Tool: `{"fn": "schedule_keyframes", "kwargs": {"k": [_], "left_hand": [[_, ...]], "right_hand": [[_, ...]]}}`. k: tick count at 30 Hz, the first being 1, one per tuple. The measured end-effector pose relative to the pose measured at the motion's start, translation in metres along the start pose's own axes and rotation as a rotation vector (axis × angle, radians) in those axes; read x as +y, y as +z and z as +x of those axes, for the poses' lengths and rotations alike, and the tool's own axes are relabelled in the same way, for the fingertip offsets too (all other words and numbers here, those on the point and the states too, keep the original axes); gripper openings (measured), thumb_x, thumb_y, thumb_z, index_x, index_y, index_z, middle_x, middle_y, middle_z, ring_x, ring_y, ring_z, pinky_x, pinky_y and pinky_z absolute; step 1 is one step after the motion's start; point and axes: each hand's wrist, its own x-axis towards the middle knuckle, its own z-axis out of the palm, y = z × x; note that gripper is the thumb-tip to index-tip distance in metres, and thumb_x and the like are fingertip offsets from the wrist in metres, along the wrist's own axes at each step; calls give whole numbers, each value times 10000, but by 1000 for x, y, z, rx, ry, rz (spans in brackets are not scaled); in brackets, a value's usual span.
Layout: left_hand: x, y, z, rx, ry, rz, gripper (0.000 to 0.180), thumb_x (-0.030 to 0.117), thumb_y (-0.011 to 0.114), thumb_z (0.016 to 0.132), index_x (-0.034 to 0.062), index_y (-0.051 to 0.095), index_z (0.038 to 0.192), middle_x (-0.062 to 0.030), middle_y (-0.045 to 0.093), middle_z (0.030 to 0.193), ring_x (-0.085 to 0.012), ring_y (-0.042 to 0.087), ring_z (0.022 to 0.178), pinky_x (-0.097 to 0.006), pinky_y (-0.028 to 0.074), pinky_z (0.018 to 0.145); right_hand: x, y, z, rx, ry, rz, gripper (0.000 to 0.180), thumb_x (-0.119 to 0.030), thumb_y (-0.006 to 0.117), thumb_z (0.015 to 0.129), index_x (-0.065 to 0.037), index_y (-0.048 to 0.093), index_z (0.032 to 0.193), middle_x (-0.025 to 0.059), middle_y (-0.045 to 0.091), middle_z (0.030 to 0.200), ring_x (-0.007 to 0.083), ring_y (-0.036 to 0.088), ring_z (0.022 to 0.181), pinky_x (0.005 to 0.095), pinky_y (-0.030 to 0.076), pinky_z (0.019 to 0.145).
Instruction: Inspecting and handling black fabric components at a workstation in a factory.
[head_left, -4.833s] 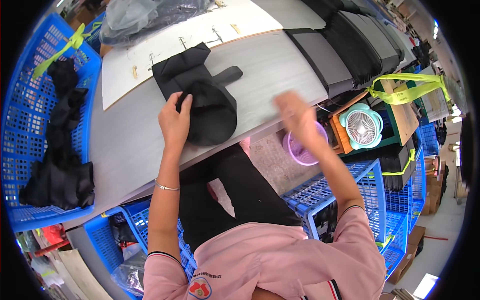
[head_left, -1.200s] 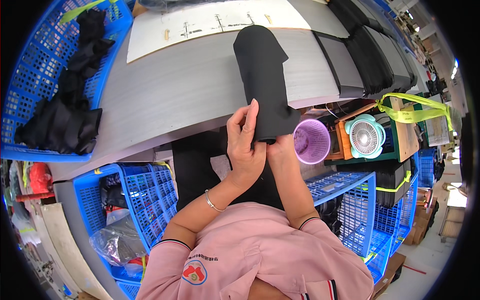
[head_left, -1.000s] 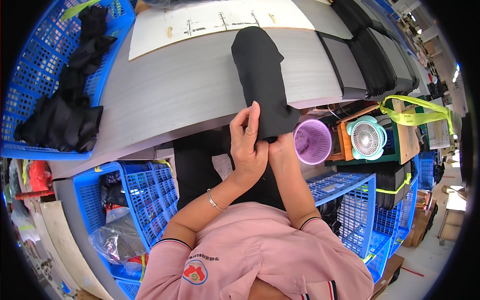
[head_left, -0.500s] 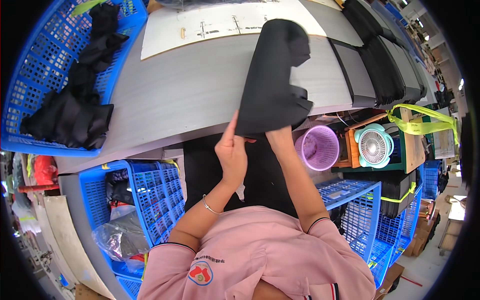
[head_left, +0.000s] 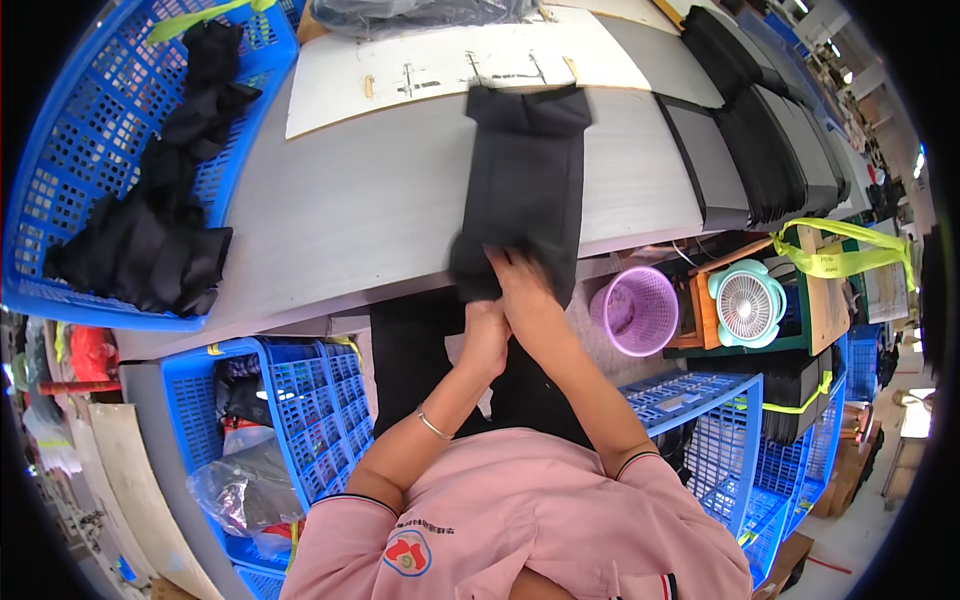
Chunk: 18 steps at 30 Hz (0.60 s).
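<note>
A long black fabric piece [head_left: 522,180] stretches from the table's front edge toward the white board, its far end squared off and slightly blurred. My right hand [head_left: 525,292] lies over its near end, fingers pressed onto the cloth and partly smeared by motion. Just beside and below it, my left hand [head_left: 486,332] is closed at the near edge of the same piece, its fingertips hidden. The two hands touch or overlap at the thumbs. Both are at the front edge of the grey table [head_left: 330,190].
A white board [head_left: 450,75] with dark marks lies at the back. Stacked black panels [head_left: 765,150] stand at the right. A blue basket [head_left: 60,170] holding black cloth [head_left: 150,240] is at the left. Below the right edge are a purple basket [head_left: 640,310] and a small fan [head_left: 747,303].
The fabric piece, earlier raised and curled over, has come down flatter and swung left. My right hand has moved from under it to on top; my left hand has dropped nearer to me.
</note>
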Motion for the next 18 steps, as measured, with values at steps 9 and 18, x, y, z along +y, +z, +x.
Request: {"fn": "schedule_keyframes", "kwargs": {"k": [9, 18], "left_hand": [[4, -2, -6, -265, -135, 172, 368, 67, 598, 961, -1, 514, 1313, -78, 612, 1168, -124, 609, 954, -311, 528, 820], [63, 7, -30, 117, 688, 700, 287, -77, 658, 888, 0, 651, 1164, -68, 624, 1093, -117, 620, 935, -239, 510, 814]], "right_hand": [[16, -2, 4, 99, 10, 61, 341, -125, 578, 948, -95, 602, 1286, 200, 611, 1193, 409, 590, 1075, 479, 490, 925], [25, 20, -19, 169, -105, -14, 275, -266, 637, 938, -105, 655, 1160, 124, 646, 1068, 345, 625, 973, 487, 491, 847]]}}
